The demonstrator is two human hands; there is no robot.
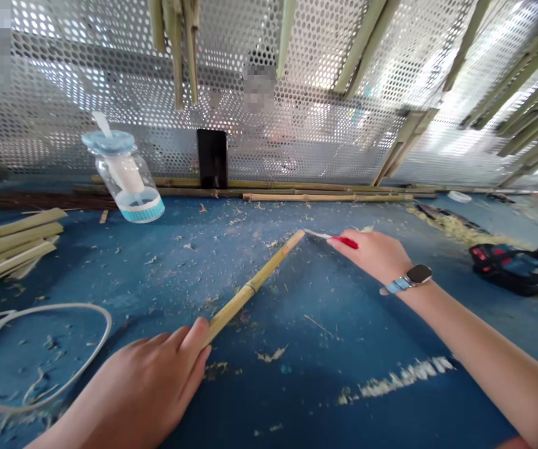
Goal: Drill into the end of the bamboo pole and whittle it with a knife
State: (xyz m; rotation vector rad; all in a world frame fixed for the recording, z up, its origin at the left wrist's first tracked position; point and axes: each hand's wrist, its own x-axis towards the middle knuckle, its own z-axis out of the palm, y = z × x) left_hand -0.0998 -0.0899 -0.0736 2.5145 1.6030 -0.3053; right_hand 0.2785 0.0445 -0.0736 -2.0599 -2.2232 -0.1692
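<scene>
My left hand [151, 380] is wrapped round the near end of a bamboo stick [250, 287], which slants up and away to the right over the blue tabletop [325, 374]. One node ring shows about halfway along it. In my closed right hand [374, 252] is a small knife [342, 241] with a red handle. Its thin, pale blade points left, and the tip is at or very close to the stick's far end; I cannot tell whether they touch. A watch [419, 274] with a light blue band sits on my right wrist.
A clear bottle [126, 181] and a black phone [212, 159] stand near the perforated metal wall [278, 149]. Split bamboo [16, 240] and a white tube [105, 318] lie left. Bamboo poles [325, 197] line the back. A power tool [507, 268] lies right. Shavings [271, 355] litter the table.
</scene>
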